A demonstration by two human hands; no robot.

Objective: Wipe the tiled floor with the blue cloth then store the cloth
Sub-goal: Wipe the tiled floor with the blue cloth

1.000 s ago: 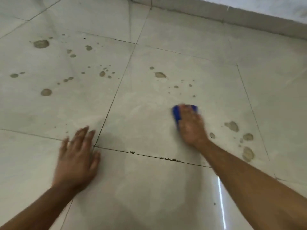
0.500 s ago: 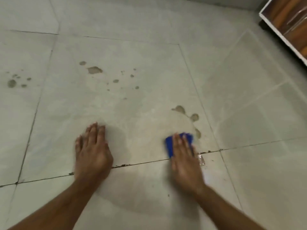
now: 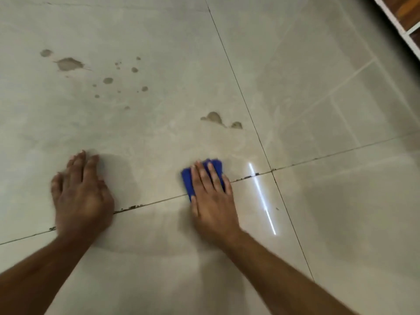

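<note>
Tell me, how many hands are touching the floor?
2. The left hand rests flat on the pale glossy tiled floor at the left; the right hand presses the small folded blue cloth onto it at the middle.

The right hand (image 3: 212, 201) hides most of the blue cloth (image 3: 187, 180).

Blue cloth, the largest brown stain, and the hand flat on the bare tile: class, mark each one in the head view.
blue cloth (image 3: 186, 181): head view, its exposed left edge beside the fingers.
largest brown stain (image 3: 68, 64): head view, its middle.
left hand (image 3: 83, 196): head view, back of the hand.
</note>
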